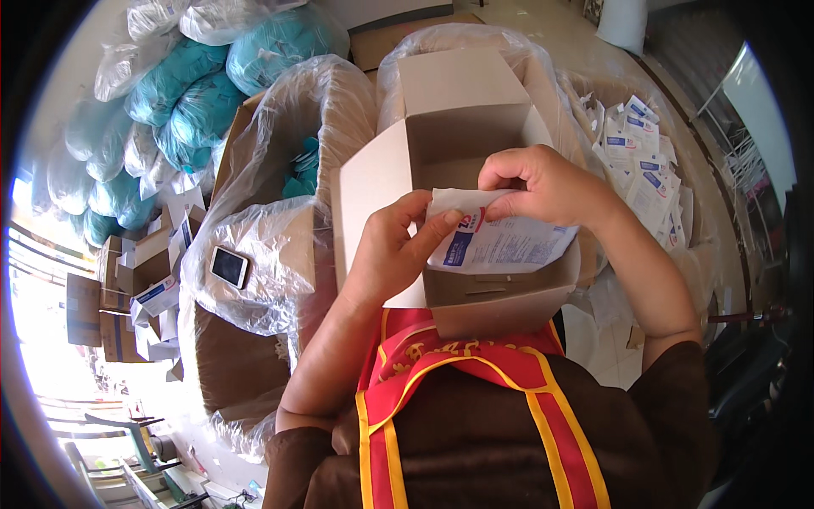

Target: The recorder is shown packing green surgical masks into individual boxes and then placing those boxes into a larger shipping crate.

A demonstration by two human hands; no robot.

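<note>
A flat white paper packet (513,244) with blue and red print is stretched between my two hands over an open cardboard box (449,114). My left hand (398,242) pinches its left edge, the thumb lying on the printed face. At its upper edge my right hand (543,187) is closed, thumb against curled fingers. Whether the packet is sealed or open along that edge I cannot tell. The box stands in front of my red apron with its flaps folded outward, and the packet hides part of its inside.
To the right, a plastic-lined carton holds many similar white packets (644,161). On the left, a plastic-lined carton (254,161) contains teal items (303,165), and a phone (229,266) lies on plastic-covered cardboard. Bags of teal items (199,106) pile up behind, above small open boxes (153,263).
</note>
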